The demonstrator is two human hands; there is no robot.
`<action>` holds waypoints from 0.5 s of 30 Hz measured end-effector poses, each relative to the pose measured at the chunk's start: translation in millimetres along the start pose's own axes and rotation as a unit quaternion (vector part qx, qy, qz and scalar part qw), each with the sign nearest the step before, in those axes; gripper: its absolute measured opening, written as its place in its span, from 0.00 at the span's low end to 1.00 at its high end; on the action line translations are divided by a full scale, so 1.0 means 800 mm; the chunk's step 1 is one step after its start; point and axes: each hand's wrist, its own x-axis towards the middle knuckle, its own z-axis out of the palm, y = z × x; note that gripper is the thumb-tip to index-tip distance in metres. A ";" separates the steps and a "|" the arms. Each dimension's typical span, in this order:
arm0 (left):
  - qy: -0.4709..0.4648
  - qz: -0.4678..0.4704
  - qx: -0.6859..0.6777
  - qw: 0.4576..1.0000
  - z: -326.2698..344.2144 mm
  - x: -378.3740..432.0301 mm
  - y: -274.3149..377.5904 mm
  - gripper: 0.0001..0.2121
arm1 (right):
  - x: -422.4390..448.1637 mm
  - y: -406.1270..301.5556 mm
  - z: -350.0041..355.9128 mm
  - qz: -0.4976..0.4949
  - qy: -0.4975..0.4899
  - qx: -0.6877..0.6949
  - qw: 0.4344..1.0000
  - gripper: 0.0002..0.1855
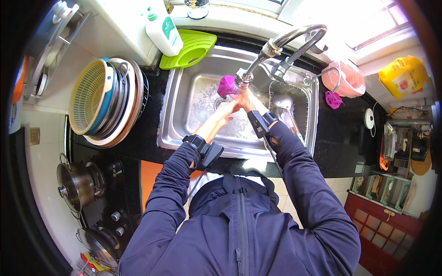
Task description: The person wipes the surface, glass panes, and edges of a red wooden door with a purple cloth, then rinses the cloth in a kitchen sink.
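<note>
A purple cloth (226,87) shows under the tap's metal spray head (243,78), over the left basin of a stainless steel sink (215,129). Close beneath the spray head, my right hand (244,99) lies against the cloth; its fingers are partly hidden. My left hand (227,109) is next to it, touching or nearly touching it, with the fingers spread and nothing seen in them. Whether water is running cannot be told in the glare. A wire basket (293,86) in the right basin holds a shiny long-handled utensil (290,115).
A green drainer tray (203,43) and a white pump bottle (164,32) stand at the back left corner. Colanders and basins (91,96) lean stacked at left, above the hob with its pots (77,184). At right are a pink bag (343,79) and another purple cloth (333,100).
</note>
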 end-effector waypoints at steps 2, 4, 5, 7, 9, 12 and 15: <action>0.051 -0.025 -0.014 0.998 -0.005 0.012 -0.004 0.27 | 0.007 0.001 0.014 0.048 0.049 0.170 0.983 0.24; 0.096 -0.024 -0.002 0.995 -0.036 0.019 -0.018 0.23 | -0.013 -0.006 0.062 0.111 -0.005 0.184 0.977 0.23; 0.076 -0.003 -0.013 0.997 -0.032 0.026 -0.016 0.23 | -0.015 -0.011 0.048 0.118 -0.007 0.184 0.976 0.20; 0.060 0.029 -0.051 0.996 -0.047 0.032 -0.027 0.21 | -0.036 -0.025 0.081 0.127 0.032 0.218 0.967 0.15; 0.045 0.011 -0.129 0.991 -0.041 0.026 -0.014 0.16 | -0.047 -0.043 0.087 0.092 0.080 0.241 0.963 0.09; 0.012 -0.010 -0.273 0.962 -0.042 0.024 -0.004 0.14 | -0.033 -0.045 0.049 0.057 0.069 0.366 0.926 0.06; -0.030 -0.024 -0.270 0.962 -0.038 0.013 -0.001 0.16 | -0.019 -0.048 0.039 0.022 0.008 0.452 0.892 0.07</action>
